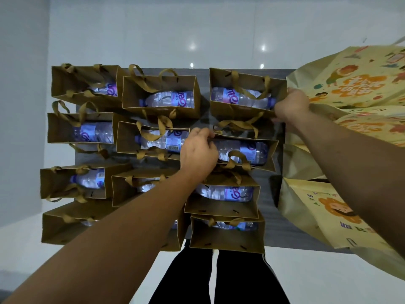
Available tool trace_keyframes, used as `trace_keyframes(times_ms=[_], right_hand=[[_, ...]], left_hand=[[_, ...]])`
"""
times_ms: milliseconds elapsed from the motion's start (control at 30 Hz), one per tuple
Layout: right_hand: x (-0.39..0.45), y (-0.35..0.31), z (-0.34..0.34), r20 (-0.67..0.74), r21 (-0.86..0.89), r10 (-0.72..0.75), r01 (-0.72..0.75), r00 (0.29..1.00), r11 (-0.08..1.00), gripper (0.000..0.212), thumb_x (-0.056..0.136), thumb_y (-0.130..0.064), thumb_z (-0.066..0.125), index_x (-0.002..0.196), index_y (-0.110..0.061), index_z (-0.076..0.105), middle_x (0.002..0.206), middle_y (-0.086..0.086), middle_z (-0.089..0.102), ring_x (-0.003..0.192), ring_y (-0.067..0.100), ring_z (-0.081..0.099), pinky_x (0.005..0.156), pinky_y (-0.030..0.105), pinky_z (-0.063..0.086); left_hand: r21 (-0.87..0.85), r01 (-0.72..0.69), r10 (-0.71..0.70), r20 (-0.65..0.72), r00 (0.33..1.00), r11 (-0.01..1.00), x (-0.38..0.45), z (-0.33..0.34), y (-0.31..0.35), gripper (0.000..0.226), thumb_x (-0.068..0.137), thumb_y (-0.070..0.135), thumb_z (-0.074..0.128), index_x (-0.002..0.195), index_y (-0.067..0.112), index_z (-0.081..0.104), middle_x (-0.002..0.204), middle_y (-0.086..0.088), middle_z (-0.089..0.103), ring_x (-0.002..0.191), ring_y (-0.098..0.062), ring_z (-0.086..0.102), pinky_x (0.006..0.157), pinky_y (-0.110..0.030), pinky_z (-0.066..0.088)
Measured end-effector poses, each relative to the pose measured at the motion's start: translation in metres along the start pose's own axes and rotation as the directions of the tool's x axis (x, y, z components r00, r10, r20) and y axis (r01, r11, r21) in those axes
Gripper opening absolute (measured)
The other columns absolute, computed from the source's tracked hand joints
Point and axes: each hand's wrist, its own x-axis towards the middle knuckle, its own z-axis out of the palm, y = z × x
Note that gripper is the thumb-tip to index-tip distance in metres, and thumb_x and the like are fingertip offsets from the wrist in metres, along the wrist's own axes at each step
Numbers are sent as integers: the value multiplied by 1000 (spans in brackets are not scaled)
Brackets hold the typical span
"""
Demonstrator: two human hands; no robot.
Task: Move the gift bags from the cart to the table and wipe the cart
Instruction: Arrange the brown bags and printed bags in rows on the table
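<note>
Brown paper gift bags (161, 94) with water bottles (168, 99) packed in rows on dark tabletop (271, 189), left hand (198, 150) pinching a middle bag's ribbon handle (237, 125), right hand (290, 105) gripping far-right bag's rim, yellow printed bags (350, 84) beside.

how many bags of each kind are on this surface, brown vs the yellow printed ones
brown paper gift bags: 11, each with a water bottle inside where the opening shows
yellow printed bags: at least 2, overlapping at the right edge, exact number unclear
total: at least 13 bags
left hand and right hand are both on brown bags
</note>
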Motion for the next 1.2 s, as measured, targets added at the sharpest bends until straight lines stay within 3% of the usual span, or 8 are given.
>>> trace_keyframes(times_ms=[100,233,400,533,667,833,1000,1200], right_hand=[[12,-6,-5,-18,-53,-55,54,998,997,40,80,1,77,117,-7,65,111,17,68,102,39,67,88,51,58],[19,-6,-11,57,-43,-56,58,997,997,42,77,2,78,116,-10,68,107,16,70,97,38,69,86,50,59],[13,-3,-2,101,145,-29,14,994,989,44,86,-12,71,128,-20,61,115,9,67,102,33,66,88,48,59],[-31,-4,5,-115,359,68,-23,991,933,53,91,-31,64,142,-23,49,118,-6,58,106,18,58,89,36,52],[-108,24,26,-274,402,-53,165,960,901,51,94,-28,63,143,-26,48,125,-2,64,115,18,61,99,43,52],[-185,72,44,-379,96,-305,365,873,926,36,98,-19,59,133,-14,61,122,5,67,116,25,58,97,35,42],[-203,107,56,-249,25,-219,232,944,972,48,95,-23,60,141,-15,51,140,11,51,130,30,47,108,39,39],[-215,131,74,-141,99,-138,153,980,983,60,95,-33,63,149,-18,42,128,14,63,120,35,58,101,44,48]], left_hand=[[-13,6,-6,-4,1000,1000,0,1,-1,28,99,16,55,125,21,63,124,1,54,95,-6,46,78,-22,40],[-20,-1,0,-19,1000,1000,0,2,-2,27,99,16,55,124,21,63,122,2,54,95,-5,46,76,-21,37],[-36,7,-8,-29,1000,999,-3,7,-2,27,98,16,55,124,20,63,122,0,54,97,-8,50,78,-22,39],[-50,25,-26,-22,999,998,-9,3,0,31,99,16,56,129,20,61,127,0,54,104,-9,50,84,-22,38],[-56,2,-4,-36,999,998,-26,-3,-3,33,99,15,55,131,18,62,128,0,59,117,-16,55,89,-21,37],[44,-136,138,-59,989,990,-60,-3,-25,30,99,15,54,126,16,66,122,-3,65,114,-20,58,87,-22,36],[86,-241,243,-10,970,967,-105,6,-50,32,97,12,54,126,13,66,126,-7,62,119,-27,49,97,-34,41],[103,-249,254,-39,967,963,-142,35,-80,39,96,15,57,133,7,64,143,-12,55,133,-30,45,115,-40,34]])
